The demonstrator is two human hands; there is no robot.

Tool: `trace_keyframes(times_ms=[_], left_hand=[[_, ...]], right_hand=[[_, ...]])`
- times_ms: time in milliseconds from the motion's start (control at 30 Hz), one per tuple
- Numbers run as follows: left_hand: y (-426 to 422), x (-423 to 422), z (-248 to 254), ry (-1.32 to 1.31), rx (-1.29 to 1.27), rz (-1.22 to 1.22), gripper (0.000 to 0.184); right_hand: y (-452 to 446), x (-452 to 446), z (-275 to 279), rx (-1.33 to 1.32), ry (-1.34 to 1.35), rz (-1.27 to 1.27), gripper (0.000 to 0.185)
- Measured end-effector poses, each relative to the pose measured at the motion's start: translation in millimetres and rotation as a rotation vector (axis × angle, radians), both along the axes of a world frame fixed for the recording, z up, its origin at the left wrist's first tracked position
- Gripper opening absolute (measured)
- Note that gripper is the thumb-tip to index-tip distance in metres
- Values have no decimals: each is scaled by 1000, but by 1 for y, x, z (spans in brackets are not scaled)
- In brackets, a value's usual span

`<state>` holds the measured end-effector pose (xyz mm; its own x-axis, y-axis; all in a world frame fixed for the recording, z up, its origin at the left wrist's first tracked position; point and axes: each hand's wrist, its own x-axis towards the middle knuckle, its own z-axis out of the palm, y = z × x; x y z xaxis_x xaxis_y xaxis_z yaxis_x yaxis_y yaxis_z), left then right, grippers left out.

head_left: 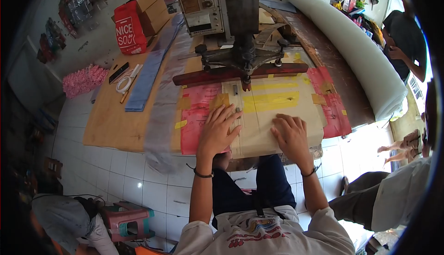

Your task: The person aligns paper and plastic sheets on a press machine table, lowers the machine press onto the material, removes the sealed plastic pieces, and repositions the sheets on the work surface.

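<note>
My left hand lies with fingers spread at the seam between a red sheet and a beige board. Flat on the right part of that board is my right hand, its fingers slightly bent and apart. Strips of yellow tape cross the board beyond my hands. Above its far part stands a press head with a dark red bar. A second red sheet lies at the board's right edge. Neither hand grips anything visible.
A clear plastic strip, blue folded material and scissors lie left on the wooden table. A big white roll lies right. People are at lower left, right and upper right.
</note>
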<state>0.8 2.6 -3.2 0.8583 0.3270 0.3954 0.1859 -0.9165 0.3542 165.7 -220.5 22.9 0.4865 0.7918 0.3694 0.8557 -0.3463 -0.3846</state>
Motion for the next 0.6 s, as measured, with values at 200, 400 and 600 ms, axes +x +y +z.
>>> trace_keyframes(times_ms=[200, 400, 600], left_hand=[[1, 0, -1, -39, -6, -23, 47], [1, 0, 0, -41, 11, -22, 46], [2, 1, -2, -67, -23, -26, 47]], right_hand=[[51, 31, 8, 48, 68, 98, 40], [86, 60, 16, -2, 305, 330, 52], [91, 49, -19, -140, -164, 345, 55]])
